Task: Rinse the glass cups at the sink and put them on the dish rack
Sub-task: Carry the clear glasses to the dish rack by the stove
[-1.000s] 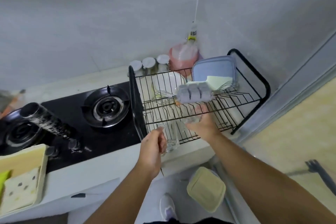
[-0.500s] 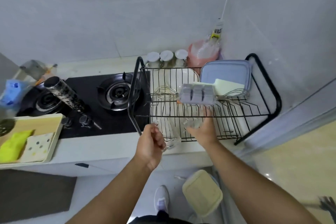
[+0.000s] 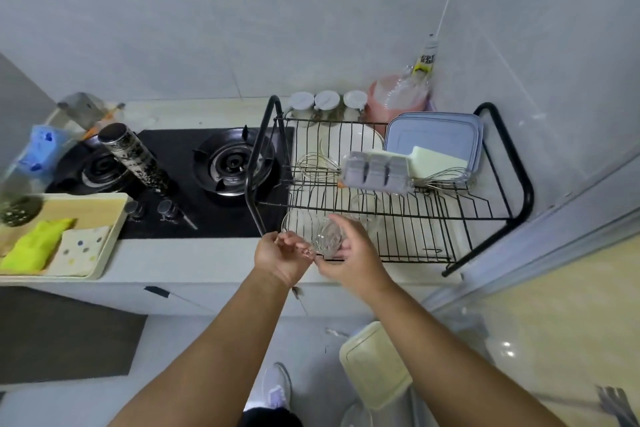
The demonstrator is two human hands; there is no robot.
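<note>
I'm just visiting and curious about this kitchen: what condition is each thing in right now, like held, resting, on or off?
Glass cup: tilted, held in the right hand.
Left hand: pinching something small and clear, too blurred to identify.
Dish rack: standing on the counter, partly filled.
Two whisks: lying on the rack.
Gas burners: no flame showing.
Grey-blue lid: propped in the rack.

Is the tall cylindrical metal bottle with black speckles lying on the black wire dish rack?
No, the tall speckled metal bottle stands on the black gas stove, left of the black wire dish rack.
</note>
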